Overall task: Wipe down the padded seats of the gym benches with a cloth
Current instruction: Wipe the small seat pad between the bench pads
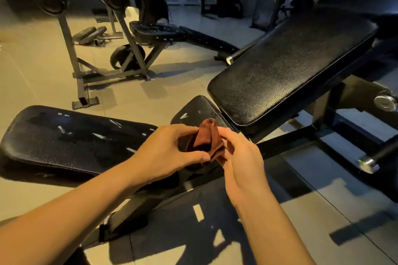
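Note:
A small reddish-brown cloth is bunched between both hands, in front of me at the frame's middle. My left hand pinches its lower edge; my right hand grips its right side. Behind the hands lies a small black padded seat with worn white scuffs. Rising to the right is a large tilted black back pad. A flat black padded bench, also scuffed, stretches to the left below my left forearm.
A metal rack carrying weight plates stands at the back left beside a perforated bench. Loose plates lie on the tiled floor. Steel pegs stick out at the right. More dark machines stand at the far wall.

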A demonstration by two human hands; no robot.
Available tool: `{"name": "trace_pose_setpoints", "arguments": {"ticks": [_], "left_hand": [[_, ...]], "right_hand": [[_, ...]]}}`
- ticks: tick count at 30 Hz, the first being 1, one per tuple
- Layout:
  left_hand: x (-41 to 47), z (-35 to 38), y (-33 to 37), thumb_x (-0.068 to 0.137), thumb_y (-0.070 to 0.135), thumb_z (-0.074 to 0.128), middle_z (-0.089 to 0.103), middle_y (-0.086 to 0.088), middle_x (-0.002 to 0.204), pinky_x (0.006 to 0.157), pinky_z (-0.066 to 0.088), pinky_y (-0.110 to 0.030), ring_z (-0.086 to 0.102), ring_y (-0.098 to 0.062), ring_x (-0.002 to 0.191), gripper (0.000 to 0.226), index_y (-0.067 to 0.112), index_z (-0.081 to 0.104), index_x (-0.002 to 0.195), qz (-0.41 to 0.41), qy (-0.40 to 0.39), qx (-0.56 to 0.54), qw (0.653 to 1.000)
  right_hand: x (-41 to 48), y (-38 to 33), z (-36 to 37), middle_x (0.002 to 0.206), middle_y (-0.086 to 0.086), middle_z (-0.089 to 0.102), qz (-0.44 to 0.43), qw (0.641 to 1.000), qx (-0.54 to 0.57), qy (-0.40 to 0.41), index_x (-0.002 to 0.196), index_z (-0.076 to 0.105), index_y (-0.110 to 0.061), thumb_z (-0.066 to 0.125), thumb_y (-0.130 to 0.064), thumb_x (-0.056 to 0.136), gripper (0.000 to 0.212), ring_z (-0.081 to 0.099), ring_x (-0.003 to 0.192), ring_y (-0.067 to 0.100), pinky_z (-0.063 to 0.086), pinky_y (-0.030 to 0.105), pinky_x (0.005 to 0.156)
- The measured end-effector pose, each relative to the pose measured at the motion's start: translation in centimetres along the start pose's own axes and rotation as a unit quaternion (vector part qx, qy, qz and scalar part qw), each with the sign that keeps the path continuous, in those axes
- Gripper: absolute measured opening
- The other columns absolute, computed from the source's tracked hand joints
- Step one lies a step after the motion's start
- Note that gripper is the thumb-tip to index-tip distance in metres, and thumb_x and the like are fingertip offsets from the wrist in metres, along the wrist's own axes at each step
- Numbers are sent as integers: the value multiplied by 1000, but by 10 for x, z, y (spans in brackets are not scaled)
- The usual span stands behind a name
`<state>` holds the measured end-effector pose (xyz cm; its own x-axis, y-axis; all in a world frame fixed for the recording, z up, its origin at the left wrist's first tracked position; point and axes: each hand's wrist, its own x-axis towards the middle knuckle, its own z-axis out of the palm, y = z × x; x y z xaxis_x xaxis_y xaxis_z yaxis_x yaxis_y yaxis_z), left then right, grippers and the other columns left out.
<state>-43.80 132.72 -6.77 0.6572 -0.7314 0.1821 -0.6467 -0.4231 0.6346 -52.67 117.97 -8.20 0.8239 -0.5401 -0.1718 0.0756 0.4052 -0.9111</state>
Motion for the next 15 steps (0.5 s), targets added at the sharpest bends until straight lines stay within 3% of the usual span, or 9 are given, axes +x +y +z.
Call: {"name": "trace_pose_setpoints", "arguments": {"ticks": [2,8,11,15], "left_hand": [[-4,0,8,71,69,71,64,43,101,85,48,-7,62,13,100,39,67,54,106,-8,42,-50,998],[-7,-7,18,82,53,76,73,24,100,87,55,-25,67,3,94,30,45,70,111,-17,114,-102,988],[-7,-19,22,94,26,69,77,8,88,76,57,-27,72,-6,81,15,32,76,105,-43,142,-175,973],[-5,-36,29,95,9,62,76,-14,91,73,54,-29,70,-22,82,16,12,77,99,-122,133,-308,934]], "right_hand": [[-5,-11,9,92,8,78,2,999,-5,-50,88,80,-15,55,-15,100,28,74,90,16,55,31,82],[-12,-41,21,106,12,77,-3,988,-60,-141,108,77,-9,52,-13,102,26,72,103,23,55,36,92],[-12,-59,25,106,3,78,-49,964,-203,-166,107,77,-18,55,-10,100,24,71,106,17,56,31,88],[-2,-82,23,102,-3,74,-154,893,-402,-133,109,73,-21,76,-17,89,21,69,99,10,51,23,82]]}}
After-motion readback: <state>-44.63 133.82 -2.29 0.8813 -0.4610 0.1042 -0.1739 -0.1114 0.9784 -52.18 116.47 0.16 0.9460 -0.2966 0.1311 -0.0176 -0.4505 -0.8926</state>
